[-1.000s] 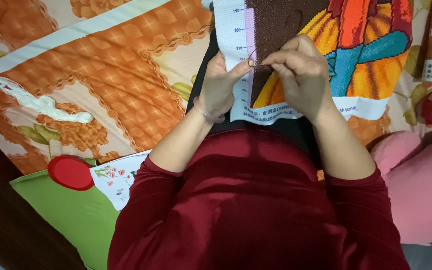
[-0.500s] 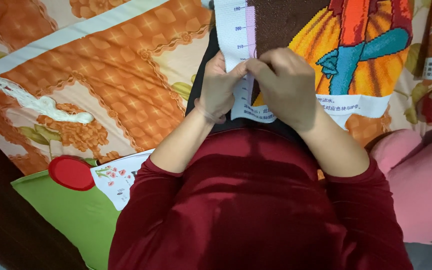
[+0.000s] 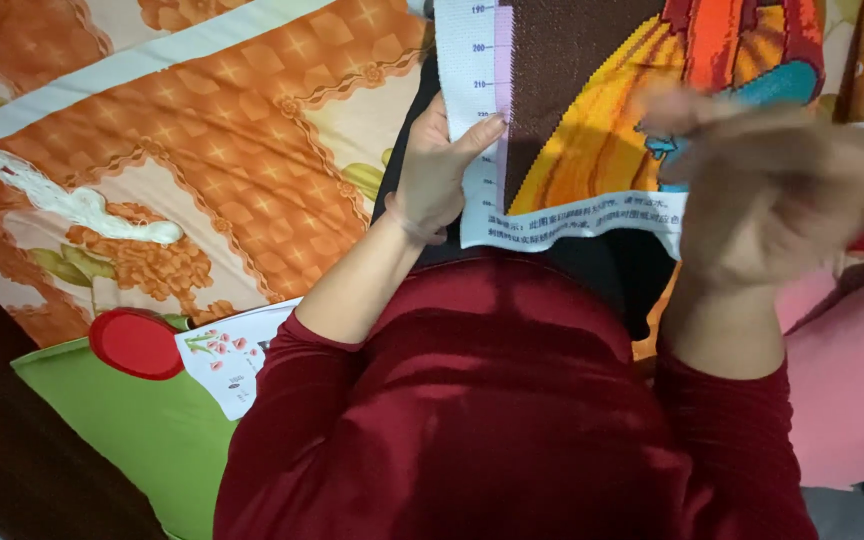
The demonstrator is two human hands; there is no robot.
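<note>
Pinching the cross-stitch cloth [image 3: 592, 130] edge, left hand [image 3: 437, 175] grips; blurred right hand [image 3: 772, 190] fingers cannot be told

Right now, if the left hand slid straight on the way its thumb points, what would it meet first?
Likely the brown stitched patch of the cross-stitch cloth; the left hand already pinches its white edge strip. Depth is unclear.

The scene is lit evenly and warmly; colours are saturated. The right hand [image 3: 772, 195] is smeared by motion blur, while the left hand [image 3: 437, 170] is rendered sharp.
</note>
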